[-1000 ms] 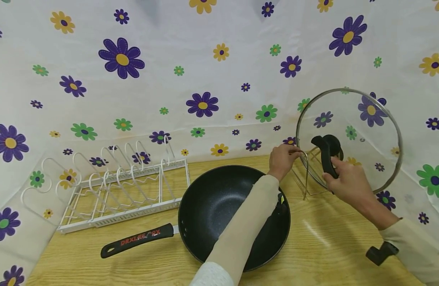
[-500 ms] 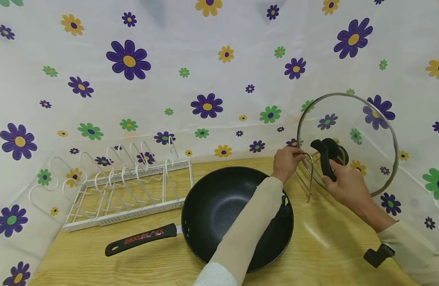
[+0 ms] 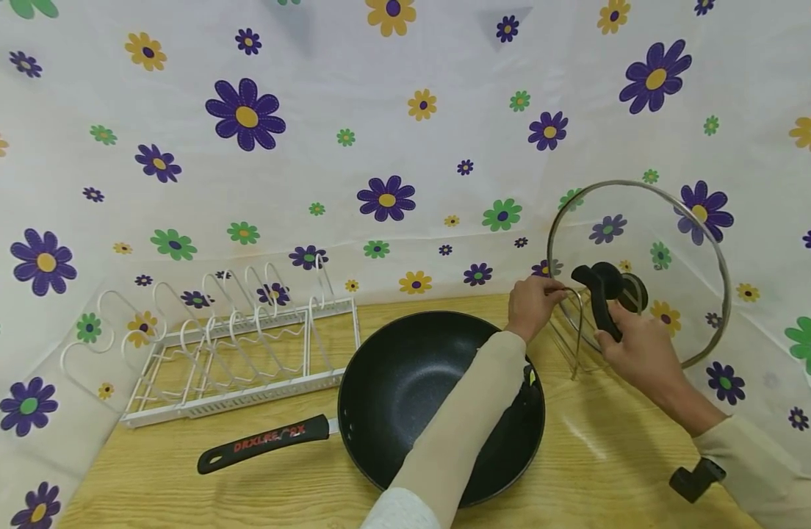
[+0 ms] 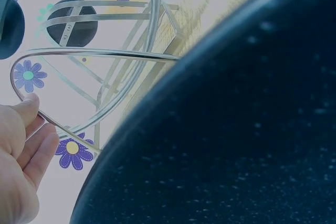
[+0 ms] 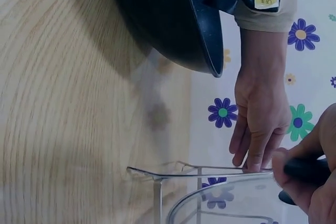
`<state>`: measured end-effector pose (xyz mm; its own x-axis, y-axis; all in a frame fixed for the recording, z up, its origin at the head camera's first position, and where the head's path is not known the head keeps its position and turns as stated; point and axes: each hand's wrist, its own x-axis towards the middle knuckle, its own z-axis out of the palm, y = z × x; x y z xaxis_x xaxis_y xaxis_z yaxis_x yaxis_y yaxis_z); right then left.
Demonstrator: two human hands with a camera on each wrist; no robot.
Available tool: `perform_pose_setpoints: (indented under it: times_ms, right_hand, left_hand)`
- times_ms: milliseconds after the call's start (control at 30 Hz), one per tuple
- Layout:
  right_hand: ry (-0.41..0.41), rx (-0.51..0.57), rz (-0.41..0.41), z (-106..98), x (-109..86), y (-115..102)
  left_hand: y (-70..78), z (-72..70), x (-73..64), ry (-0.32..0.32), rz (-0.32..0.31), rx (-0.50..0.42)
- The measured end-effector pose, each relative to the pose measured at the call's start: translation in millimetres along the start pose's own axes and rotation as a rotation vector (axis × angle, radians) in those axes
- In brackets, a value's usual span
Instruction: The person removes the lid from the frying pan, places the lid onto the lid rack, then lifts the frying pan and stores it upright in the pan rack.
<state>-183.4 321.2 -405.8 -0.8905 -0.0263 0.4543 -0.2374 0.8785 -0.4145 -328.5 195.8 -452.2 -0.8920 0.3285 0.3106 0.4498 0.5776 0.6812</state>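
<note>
A round lid of clear glass with a metal rim stood near upright in the right hand, at a small rack of thin metal wire.

The gap was narrow between this rack and the deep, round black wok at its eight o'clock; toward six o'clock, the light wood-grain table extended. The lid's lower rim passed behind the near loop; whether they touched, I could not tell. The right hand gripped the curved black handle; the left hand pinched the loop. Compared with one second before, the lid had come slightly toward nine o'clock, closer to the left hand. The wok's coating looked speckled; between its nine and ten o'clock stood a white rack of curved wire.
</note>
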Motion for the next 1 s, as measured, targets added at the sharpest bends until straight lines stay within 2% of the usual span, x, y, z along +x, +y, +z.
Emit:
perform_pose_setpoints:
  times_ms: [267,500,633,1000]
  right_hand:
    - [0.114,0.017,-0.008,9,0.5,2]
    - [0.071,0.028,0.039,12,-1.2,4]
    - [0.077,0.025,0.034,14,-0.2,4]
    - [0.101,0.018,0.019,22,2.0,4]
  left_hand:
    - [1.3,-2.0,-2.5,0.003,0.011,0.003]
    - [0.7,-3.0,-2.4,-0.004,0.006,0.000]
    - [0.2,-4.0,-2.1,-0.003,0.024,0.008]
    - [-1.2,-3.2,-2.2,-0.007,0.021,-0.015]
